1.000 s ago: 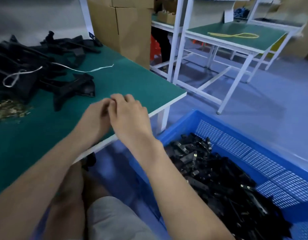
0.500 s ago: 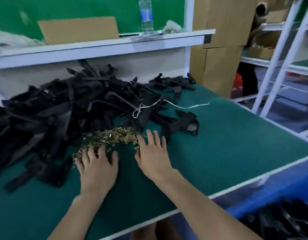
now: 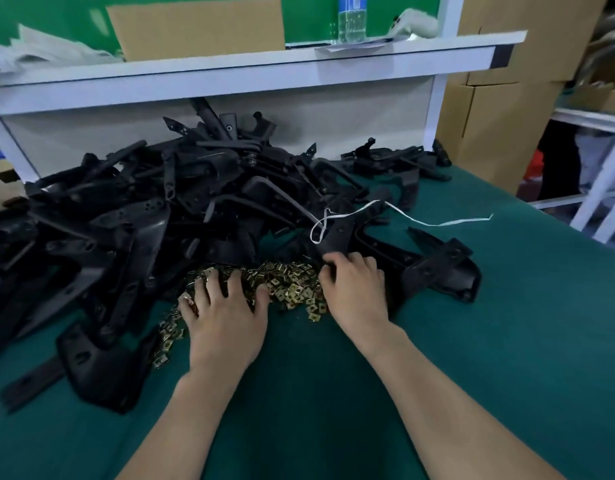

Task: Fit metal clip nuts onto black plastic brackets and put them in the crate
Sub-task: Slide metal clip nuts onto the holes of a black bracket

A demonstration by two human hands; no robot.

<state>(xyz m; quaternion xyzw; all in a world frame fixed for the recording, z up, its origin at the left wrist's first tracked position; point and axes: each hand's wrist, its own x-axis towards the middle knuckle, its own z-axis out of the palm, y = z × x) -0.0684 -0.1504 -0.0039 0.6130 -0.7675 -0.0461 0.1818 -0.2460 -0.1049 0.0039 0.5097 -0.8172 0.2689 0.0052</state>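
Of the person, only two arms show, both seen above the green table (image 3: pixel 513 341). The left hand (image 3: pixel 226 320) and the right hand (image 3: pixel 354 292) are bare. The left forearm (image 3: pixel 181 427) and the right forearm (image 3: pixel 448 410) are also uncovered all the way back to the table's near edge, where the view cuts them off. The forearms are slim, the wrists narrow and the fingers long. The nails are too blurred to make out.

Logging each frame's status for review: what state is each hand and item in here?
Left hand, fingers spread, resting on the clip nuts.
Right hand, fingers curled on a bracket at its near end.
Clip nuts, loose heap on the table.
Bracket pile, tangled heap behind the nuts.
String, loose across brackets and table.
Bottle, upright on the shelf.
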